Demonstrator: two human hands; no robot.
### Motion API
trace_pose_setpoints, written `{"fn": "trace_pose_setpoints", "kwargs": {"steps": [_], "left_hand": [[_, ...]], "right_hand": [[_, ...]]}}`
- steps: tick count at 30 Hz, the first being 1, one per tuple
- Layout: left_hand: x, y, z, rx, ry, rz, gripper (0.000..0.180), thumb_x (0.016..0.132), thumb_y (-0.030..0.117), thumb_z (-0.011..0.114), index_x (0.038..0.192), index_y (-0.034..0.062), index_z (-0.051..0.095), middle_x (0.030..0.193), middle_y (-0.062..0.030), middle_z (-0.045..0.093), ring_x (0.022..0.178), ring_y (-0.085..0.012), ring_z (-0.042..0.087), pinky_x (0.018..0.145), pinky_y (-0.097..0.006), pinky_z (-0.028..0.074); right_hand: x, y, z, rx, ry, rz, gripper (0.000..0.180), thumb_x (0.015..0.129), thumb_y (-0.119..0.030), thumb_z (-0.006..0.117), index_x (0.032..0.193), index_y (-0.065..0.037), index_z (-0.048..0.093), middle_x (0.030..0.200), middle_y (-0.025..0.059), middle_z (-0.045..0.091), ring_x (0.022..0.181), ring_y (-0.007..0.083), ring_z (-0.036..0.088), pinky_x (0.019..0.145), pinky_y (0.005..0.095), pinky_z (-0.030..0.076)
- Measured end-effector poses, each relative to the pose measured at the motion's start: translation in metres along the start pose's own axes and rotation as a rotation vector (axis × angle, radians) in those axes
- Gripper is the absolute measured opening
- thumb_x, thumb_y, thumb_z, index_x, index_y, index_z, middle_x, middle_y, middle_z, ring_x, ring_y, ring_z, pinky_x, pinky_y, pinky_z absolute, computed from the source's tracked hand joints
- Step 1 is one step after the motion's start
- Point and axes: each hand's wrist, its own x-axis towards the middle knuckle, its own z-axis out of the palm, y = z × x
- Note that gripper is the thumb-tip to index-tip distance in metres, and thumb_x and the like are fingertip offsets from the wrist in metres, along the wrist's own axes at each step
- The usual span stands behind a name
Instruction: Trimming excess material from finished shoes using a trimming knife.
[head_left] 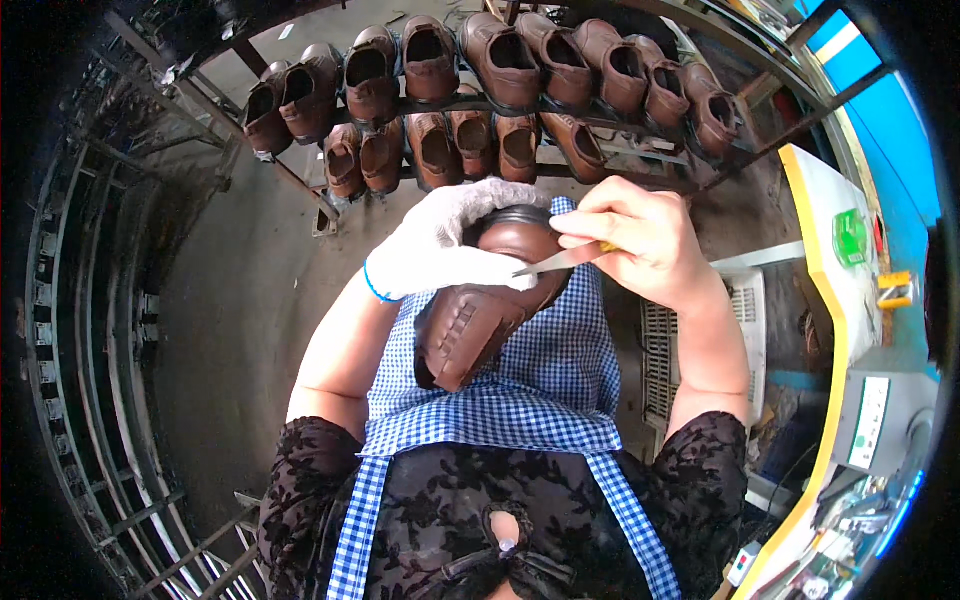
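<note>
A brown leather shoe (465,330) is held up in front of my blue-and-white checked apron, tilted with its heel end lower. My left hand (440,245), in a white knit glove, wraps round its toe end, with the black sole edge under the fingers. Bare, my right hand (640,240) pinches a thin pointed metal blade (555,262) with a bit of yellow showing at the fingers. The blade's tip lies by my gloved thumb, over the shoe's upper. Whether the tip touches the leather, I cannot tell.
Ahead stands a metal rack (440,105) with several brown shoes (500,65) on two tiers. To the right is a yellow-edged worktable (815,200) with a green object (850,238) and a grey box (880,410). A pale plastic crate (745,300) sits below it. Metal rails (100,350) run along the left.
</note>
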Motion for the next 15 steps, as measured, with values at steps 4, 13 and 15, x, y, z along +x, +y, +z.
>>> {"fn": "trace_pose_setpoints", "kwargs": {"steps": [4, 13, 15], "left_hand": [[-0.002, -0.001, 0.0, 0.041, -0.091, 0.001, 0.074, 0.068, 0.042, 0.084, 0.123, -0.001, 0.06, 0.116, -0.0166, 0.065, 0.109, -0.0255, 0.063, 0.096, -0.036, 0.048], [0.003, 0.002, 0.009, 0.195, -0.216, 0.07, 0.066, 0.07, 0.045, 0.081, 0.117, 0.0008, 0.063, 0.106, -0.0165, 0.068, 0.095, -0.0281, 0.067, 0.084, -0.036, 0.052], [0.002, -0.006, 0.011, 0.198, -0.206, 0.077, 0.066, 0.07, 0.044, 0.081, 0.117, 0.0006, 0.064, 0.105, -0.0163, 0.068, 0.094, -0.0279, 0.067, 0.084, -0.036, 0.052]], "right_hand": [[-0.001, -0.013, -0.007, -0.082, -0.146, -0.044, 0.044, 0.06, 0.014, 0.067, 0.1, -0.002, 0.069, 0.086, 0.007, 0.063, 0.069, 0.0174, 0.068, 0.057, 0.0254, 0.055], [0.014, -0.04, -0.008, -0.43, -0.465, -0.122, 0.009, 0.075, -0.009, 0.064, 0.079, -0.005, 0.057, 0.081, 0.0067, 0.056, 0.069, 0.0213, 0.064, 0.057, 0.0303, 0.053], [0.013, -0.036, -0.003, -0.463, -0.498, -0.107, 0.015, 0.073, -0.012, 0.067, 0.08, -0.003, 0.057, 0.08, 0.0077, 0.056, 0.068, 0.0234, 0.064, 0.058, 0.0317, 0.054]]}}
